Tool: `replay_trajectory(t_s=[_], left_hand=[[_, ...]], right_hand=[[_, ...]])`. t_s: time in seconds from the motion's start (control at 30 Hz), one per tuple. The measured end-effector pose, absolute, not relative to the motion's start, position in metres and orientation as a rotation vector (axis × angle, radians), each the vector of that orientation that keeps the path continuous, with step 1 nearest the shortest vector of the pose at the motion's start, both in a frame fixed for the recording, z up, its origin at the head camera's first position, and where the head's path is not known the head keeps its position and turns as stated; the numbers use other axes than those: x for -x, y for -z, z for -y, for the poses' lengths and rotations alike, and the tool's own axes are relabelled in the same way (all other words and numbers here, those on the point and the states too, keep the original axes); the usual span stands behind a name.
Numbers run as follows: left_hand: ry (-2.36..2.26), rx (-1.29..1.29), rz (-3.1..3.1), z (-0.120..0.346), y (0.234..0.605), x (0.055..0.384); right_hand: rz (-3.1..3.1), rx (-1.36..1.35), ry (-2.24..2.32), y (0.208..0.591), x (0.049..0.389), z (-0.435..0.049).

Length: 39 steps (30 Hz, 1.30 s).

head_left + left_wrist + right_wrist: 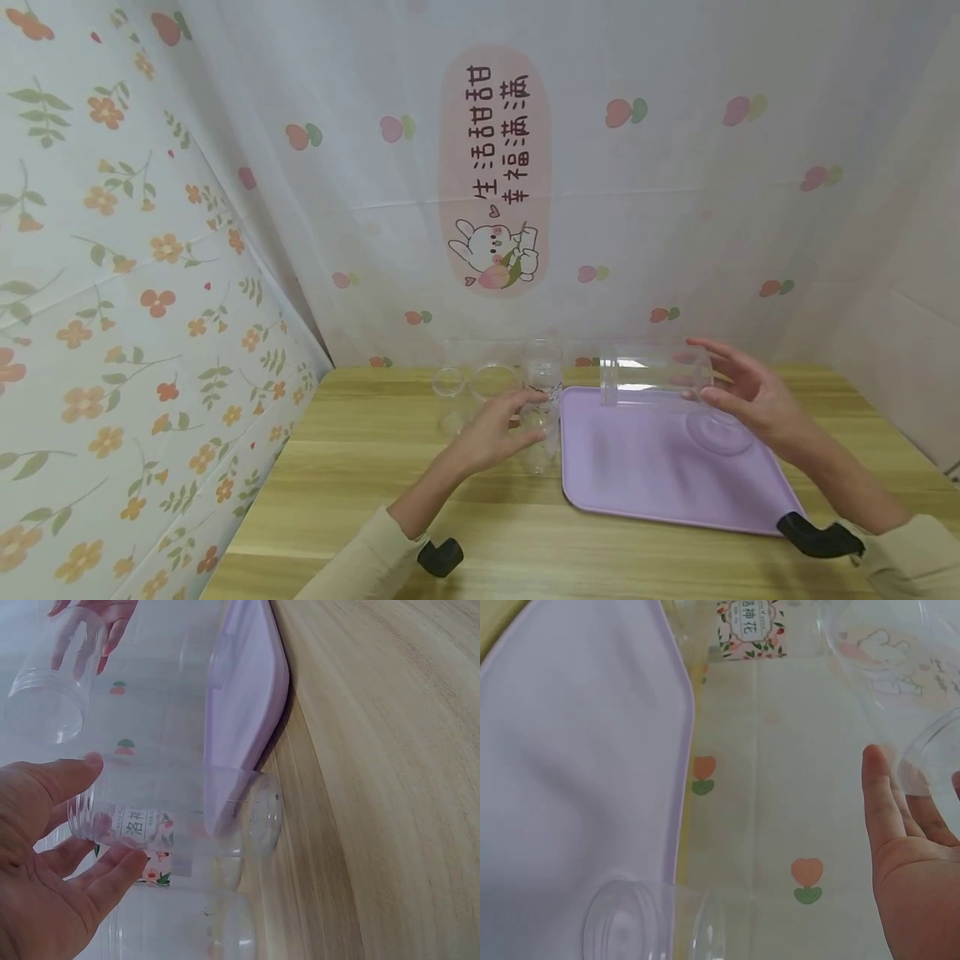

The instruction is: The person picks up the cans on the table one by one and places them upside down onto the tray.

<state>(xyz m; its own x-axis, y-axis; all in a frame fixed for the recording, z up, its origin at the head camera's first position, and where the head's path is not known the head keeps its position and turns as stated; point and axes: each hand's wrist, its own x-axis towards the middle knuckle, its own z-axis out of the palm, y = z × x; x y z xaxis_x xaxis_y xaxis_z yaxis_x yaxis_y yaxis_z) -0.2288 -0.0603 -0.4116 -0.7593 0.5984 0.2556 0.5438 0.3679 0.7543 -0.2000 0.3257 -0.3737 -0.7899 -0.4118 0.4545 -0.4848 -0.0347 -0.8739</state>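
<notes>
The jar (648,379) in my right hand (765,404) is colourless and see-through. My sleeves (367,558) are plain cream, and the wrist mount (441,557) on my left is black. I see a plain lilac tray (637,487) on a yellow-brown, wood-grained tabletop (352,475). The label (754,630) has red flowers and green leaves. The left cloth (67,250) is white with orange flowers and green sprigs; the back cloth (360,233) carries pink and coral fruits, plus a white rabbit (487,242) on a pink panel (495,58).

A wood-grain table (337,483) bears clear jars (452,406) and a purple tray (637,479).
</notes>
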Motion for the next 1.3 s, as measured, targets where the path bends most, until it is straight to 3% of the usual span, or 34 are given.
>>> replay_trajectory(t_s=[1.3], left_hand=[[-1.231, -1.088, -2.614, 0.060, 0.408, 0.224]], right_hand=[[2.432, -0.887, -1.619, 0.339, 0.187, -0.359]])
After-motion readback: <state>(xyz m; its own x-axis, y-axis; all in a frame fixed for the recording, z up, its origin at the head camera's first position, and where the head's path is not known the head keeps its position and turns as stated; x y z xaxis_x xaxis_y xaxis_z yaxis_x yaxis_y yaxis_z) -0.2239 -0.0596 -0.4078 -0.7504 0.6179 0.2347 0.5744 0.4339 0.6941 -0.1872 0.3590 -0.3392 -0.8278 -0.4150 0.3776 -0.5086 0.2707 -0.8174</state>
